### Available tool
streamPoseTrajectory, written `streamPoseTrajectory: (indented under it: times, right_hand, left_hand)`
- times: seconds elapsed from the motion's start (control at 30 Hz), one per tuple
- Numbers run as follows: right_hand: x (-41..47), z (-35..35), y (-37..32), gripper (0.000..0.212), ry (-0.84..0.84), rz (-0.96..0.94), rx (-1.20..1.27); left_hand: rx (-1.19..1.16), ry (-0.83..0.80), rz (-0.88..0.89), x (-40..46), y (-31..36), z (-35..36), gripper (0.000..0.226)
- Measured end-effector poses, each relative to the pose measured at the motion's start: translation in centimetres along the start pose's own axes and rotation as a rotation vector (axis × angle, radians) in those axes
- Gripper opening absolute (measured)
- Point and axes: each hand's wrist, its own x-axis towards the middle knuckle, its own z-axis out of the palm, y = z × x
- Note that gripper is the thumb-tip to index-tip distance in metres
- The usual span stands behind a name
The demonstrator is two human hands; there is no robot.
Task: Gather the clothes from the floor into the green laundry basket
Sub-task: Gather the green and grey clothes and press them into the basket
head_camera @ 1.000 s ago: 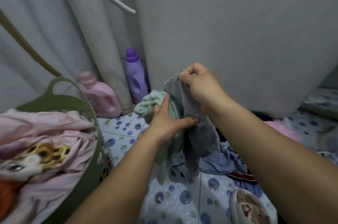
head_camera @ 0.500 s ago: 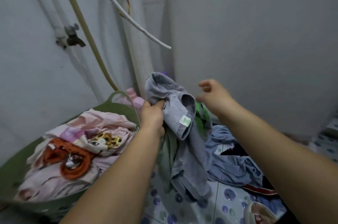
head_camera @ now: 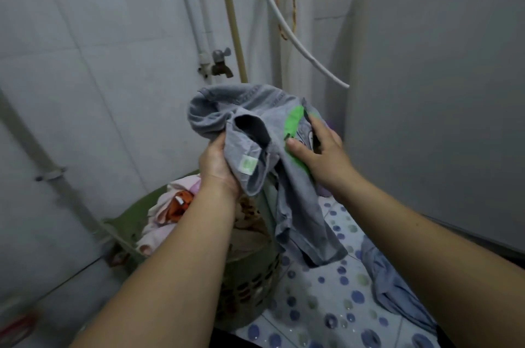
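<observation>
A grey shirt (head_camera: 255, 114) with a bright green print hangs in the air above the right side of the green laundry basket (head_camera: 250, 276). My left hand (head_camera: 217, 165) grips its bunched collar end near a small pale label. My right hand (head_camera: 319, 148) holds the shirt at the green print, thumb pressed on the cloth. The shirt's lower part dangles past the basket's right rim. Pink and orange clothes (head_camera: 170, 205) fill the basket. A blue garment (head_camera: 392, 285) lies on the floor at the right.
A tiled wall with pipes and a tap (head_camera: 220, 63) stands behind the basket. A white hose (head_camera: 298, 37) curves down in front of a tall grey appliance (head_camera: 440, 106) on the right. The floor (head_camera: 326, 305) has a blue dotted pattern.
Both hands have lifted the grey shirt higher and toward the basket. My right hand, free half a second ago, now grips the shirt at the green print. The view has tilted up.
</observation>
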Motion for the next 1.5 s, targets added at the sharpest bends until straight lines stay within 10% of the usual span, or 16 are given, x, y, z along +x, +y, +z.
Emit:
streamPoseTrajectory:
  times: [0.17,0.43,0.63,0.73,0.83,0.93,1.5]
  right_hand:
    - [2.2,5.4,-1.9,0.071,-0.169,-0.113,-0.055]
    - [2.4,11.2,3.5,0.088,-0.596,0.025,-0.612]
    - [2.0,12.3,4.7,0.082,-0.622,-0.017,-0.713]
    - [2.2,12.1,4.4,0.084,-0.663,-0.017,-0.719]
    - [2.9,11.4,3.9,0.091,-0.794,-0.014,-0.747]
    - [3.6,10.9,3.8,0.099,-0.925,-0.048,-0.899]
    - [7.8,20.6,10.2,0.103,-1.027,0.034,-1.306]
  left_hand:
    - [-0.093,0.086,0.068,2.5,3.2,-5.4,0.041]
    - [0.213,0.413,-0.384,7.6,1.6,-14.5,0.035]
    - [0.802,0.77,0.312,7.8,2.4,-13.7,0.042]
    - [1.452,0.375,0.724,6.9,3.4,-11.3,0.047]
    - [2.052,-0.187,0.39,8.0,3.1,-11.2,0.074]
    - [2.285,-0.414,-0.123,8.9,2.6,-13.0,0.112]
    - [2.547,-0.313,-0.578,17.4,-4.2,-17.0,0.123]
